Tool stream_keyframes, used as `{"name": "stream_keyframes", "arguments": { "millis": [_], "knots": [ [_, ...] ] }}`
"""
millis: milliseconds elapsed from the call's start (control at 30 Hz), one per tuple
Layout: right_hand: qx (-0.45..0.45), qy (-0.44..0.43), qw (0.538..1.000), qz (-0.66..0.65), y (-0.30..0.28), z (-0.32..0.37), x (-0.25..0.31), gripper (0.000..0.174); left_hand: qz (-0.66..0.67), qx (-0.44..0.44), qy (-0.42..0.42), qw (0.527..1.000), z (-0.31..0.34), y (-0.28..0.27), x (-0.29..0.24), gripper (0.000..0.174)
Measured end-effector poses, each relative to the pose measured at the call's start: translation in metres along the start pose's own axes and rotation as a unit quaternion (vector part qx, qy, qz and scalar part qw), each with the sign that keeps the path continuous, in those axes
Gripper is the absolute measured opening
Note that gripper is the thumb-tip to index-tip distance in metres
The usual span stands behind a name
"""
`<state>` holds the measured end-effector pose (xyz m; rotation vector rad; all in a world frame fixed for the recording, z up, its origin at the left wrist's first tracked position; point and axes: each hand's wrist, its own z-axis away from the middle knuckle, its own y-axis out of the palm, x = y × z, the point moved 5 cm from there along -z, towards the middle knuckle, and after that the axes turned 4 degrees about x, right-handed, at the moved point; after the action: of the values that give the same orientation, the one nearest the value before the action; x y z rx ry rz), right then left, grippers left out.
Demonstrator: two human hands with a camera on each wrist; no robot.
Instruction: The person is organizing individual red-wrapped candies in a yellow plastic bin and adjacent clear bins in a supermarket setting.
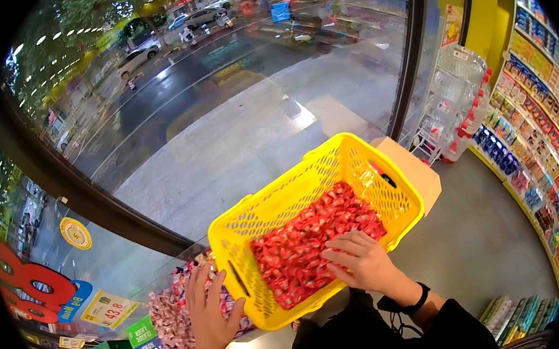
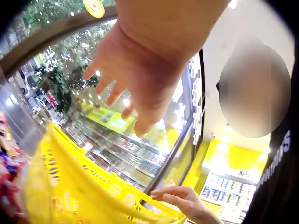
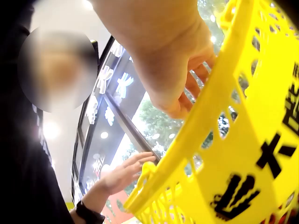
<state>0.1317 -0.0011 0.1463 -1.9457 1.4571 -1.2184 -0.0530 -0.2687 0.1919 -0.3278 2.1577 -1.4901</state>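
in the head view, a yellow basket (image 1: 232, 240) by a window (image 1: 256, 124) holds red-wrapped candies (image 1: 299, 252), the right hand (image 1: 363, 263) over them with relaxed fingers and the left hand (image 1: 211, 308) just beside its left end, fingers spread. in the left wrist view, that hand's grip is empty, fingers extended. in the right wrist view, fingers reach behind the basket's rim, fingertips partly hidden.

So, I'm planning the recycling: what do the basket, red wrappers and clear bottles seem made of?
Basket: likely plastic, smooth and slightly glossy, by its even yellow and moulded holes.
Wrappers: shiny thin film or foil, by their crinkled glints; which, I can't tell.
Bottles: probably glossy plastic, being see-through.
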Motion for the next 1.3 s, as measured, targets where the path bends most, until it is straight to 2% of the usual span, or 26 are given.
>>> {"name": "stream_keyframes", "arguments": {
  "millis": [100, 233, 300, 367, 433, 500, 533, 567, 600, 667, 800, 933, 967, 1033, 1100, 1200, 1300],
  "knots": [
    [-0.034, -0.013, 0.998, 0.045, -0.050, 0.009, -0.041, 0.027, -0.018, 0.051, 0.050, 0.997, -0.067, 0.001, -0.072, 0.059],
    [-0.040, 0.004, 0.998, 0.056, -0.081, 0.016, -0.095, 0.029, -0.009, 0.026, 0.151, 0.988, -0.153, 0.006, -0.140, 0.054],
    [-0.064, 0.009, 0.997, 0.046, -0.085, 0.017, -0.113, 0.031, 0.003, 0.031, 0.185, 0.982, -0.195, 0.030, -0.158, 0.048],
    [-0.086, 0.029, 0.995, 0.036, -0.085, 0.020, -0.126, 0.031, 0.085, 0.058, 0.199, 0.974, -0.224, 0.080, -0.165, 0.043],
    [-0.088, 0.023, 0.996, 0.021, -0.082, 0.022, -0.132, 0.033, 0.174, 0.155, 0.173, 0.957, -0.240, 0.155, -0.169, 0.041],
    [-0.085, 0.010, 0.996, 0.016, -0.080, 0.022, -0.131, 0.035, 0.248, 0.204, 0.192, 0.927, -0.234, 0.248, -0.166, 0.052],
    [-0.087, 0.005, 0.996, 0.019, -0.078, 0.021, -0.132, 0.037, 0.115, 0.227, 0.233, 0.939, -0.227, 0.275, -0.177, 0.057],
    [-0.080, 0.009, 0.997, 0.013, -0.077, 0.022, -0.134, 0.037, -0.018, 0.246, 0.271, 0.930, -0.218, 0.302, -0.184, 0.063],
    [-0.072, 0.017, 0.997, 0.007, -0.077, 0.023, -0.136, 0.037, 0.012, 0.217, 0.323, 0.921, -0.209, 0.346, -0.177, 0.071],
    [-0.065, 0.023, 0.998, 0.000, -0.077, 0.023, -0.139, 0.037, 0.026, 0.236, 0.336, 0.911, -0.200, 0.367, -0.174, 0.073],
    [-0.051, 0.037, 0.998, 0.012, -0.080, 0.019, -0.139, 0.038, 0.050, 0.277, 0.327, 0.902, -0.185, 0.369, -0.170, 0.079],
    [-0.051, 0.050, 0.997, 0.021, -0.076, 0.016, -0.142, 0.036, -0.053, 0.352, 0.244, 0.902, -0.182, 0.358, -0.130, 0.075],
    [-0.051, 0.049, 0.997, 0.024, -0.075, 0.017, -0.143, 0.036, -0.038, 0.323, 0.214, 0.921, -0.179, 0.359, -0.113, 0.068],
    [-0.051, 0.058, 0.997, 0.025, -0.075, 0.017, -0.145, 0.037, -0.063, 0.292, 0.211, 0.931, -0.180, 0.344, -0.095, 0.066],
    [-0.050, 0.065, 0.996, 0.030, -0.075, 0.017, -0.145, 0.038, -0.097, 0.339, 0.211, 0.912, -0.176, 0.336, -0.085, 0.066],
    [-0.042, 0.084, 0.995, 0.039, -0.073, 0.017, -0.145, 0.039, -0.076, 0.296, 0.227, 0.925, -0.163, 0.333, -0.077, 0.063],
    [-0.037, 0.090, 0.994, 0.045, -0.071, 0.018, -0.146, 0.039, -0.071, 0.297, 0.223, 0.926, -0.155, 0.322, -0.074, 0.059]
  ]
}}
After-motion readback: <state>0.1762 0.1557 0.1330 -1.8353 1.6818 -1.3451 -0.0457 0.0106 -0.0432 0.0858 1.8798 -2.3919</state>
